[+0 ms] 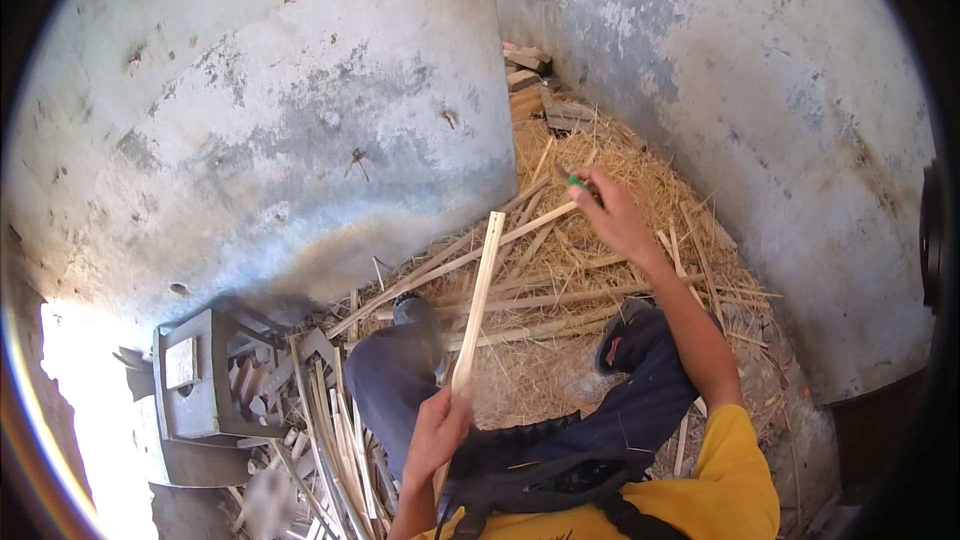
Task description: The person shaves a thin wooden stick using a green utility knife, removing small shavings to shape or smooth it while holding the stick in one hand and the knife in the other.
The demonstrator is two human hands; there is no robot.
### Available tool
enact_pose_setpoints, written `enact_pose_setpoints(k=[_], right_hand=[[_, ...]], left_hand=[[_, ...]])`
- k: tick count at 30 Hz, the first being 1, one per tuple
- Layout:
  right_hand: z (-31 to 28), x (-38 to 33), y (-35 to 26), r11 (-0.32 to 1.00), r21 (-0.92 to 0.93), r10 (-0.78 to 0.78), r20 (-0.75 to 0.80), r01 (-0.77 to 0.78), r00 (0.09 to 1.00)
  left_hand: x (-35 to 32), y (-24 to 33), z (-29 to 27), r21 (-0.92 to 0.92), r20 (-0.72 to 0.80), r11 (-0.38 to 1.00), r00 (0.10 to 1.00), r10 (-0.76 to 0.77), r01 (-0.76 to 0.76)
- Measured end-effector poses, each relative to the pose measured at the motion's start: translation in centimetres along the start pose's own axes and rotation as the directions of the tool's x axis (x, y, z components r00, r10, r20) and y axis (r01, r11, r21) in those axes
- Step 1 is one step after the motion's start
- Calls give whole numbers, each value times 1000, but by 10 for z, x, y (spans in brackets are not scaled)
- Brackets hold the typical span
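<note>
My left hand (437,430) is closed around the lower part of a long, pale bamboo strip (482,295). The strip stands at a slant between my knees, and fine lengthwise lines run along it. My right hand (612,212) is raised ahead and to the right, apart from the strip, its fingers wrapped round a small green-handled tool (578,182). A short dark end pokes out past those fingers; it looks like a knife, but most of it is hidden in the grip.
Straw-like shavings (600,160) and loose long sticks (530,230) cover the floor ahead. At left is a grey box-like frame (205,375) beside a pile of cut strips (335,440). Worn walls (330,120) meet in a corner, where several brick-like blocks (525,65) lie.
</note>
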State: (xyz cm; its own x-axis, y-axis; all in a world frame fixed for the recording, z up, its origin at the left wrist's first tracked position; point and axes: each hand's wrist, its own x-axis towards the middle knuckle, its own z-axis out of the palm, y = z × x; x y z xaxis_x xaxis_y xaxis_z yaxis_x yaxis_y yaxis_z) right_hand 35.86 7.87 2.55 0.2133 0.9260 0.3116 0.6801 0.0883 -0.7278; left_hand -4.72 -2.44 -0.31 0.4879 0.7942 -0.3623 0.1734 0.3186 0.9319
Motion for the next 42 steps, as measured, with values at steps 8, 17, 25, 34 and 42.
enact_pose_setpoints(k=[8, 17, 25, 34, 42], right_hand=[[30, -37, -62, 888, 86, -448, -64, 452, 892], [47, -65, -76, 827, 43, -562, 38, 560, 826], [51, -64, -77, 824, 100, -561, 6, 558, 828], [48, -66, -79, 843, 81, -537, 61, 532, 841], [52, -71, -81, 848, 83, -528, 67, 523, 847]], left_hand=[[27, 16, 15, -63, 28, 997, 999, 45, -43], [42, 32, 22, -82, 103, 990, 987, 125, -117], [56, 27, 18, -277, 239, 960, 965, 104, -35], [59, 34, 24, -215, 230, 976, 972, 35, 16], [59, 42, 26, -150, 168, 985, 979, 113, -88]])
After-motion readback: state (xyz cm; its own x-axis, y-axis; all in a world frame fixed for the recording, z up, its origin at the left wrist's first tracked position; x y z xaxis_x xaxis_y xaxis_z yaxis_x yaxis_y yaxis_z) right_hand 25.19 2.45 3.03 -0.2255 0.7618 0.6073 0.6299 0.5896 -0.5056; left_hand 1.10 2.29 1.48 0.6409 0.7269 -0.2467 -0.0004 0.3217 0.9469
